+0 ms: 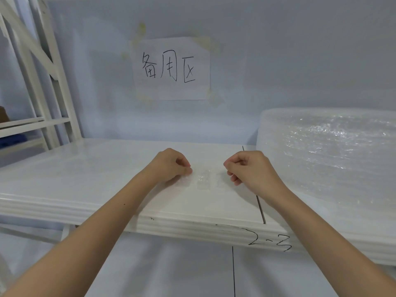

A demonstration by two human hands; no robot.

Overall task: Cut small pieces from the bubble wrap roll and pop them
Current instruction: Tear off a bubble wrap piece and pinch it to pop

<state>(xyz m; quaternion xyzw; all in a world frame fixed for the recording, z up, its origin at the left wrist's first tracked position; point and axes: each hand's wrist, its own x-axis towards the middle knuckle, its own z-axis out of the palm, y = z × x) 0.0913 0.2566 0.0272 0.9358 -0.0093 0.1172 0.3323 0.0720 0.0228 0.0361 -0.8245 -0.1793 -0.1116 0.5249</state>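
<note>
Small clear bubble wrap pieces (202,180) lie flat on the white shelf (85,172) between my hands. My left hand (171,166) is curled, its thumb and fingertips pinching the left edge of the pieces. My right hand (249,168) is curled just to the right of them, thumb against forefinger; whether it holds a piece is unclear. The big bubble wrap roll (330,146) lies on the shelf at the right, beyond my right hand.
A paper sign (171,68) with handwritten characters is taped to the wall behind the shelf. A white metal rack (36,86) stands at the left. The shelf's front edge carries a handwritten "2-3" mark (270,242).
</note>
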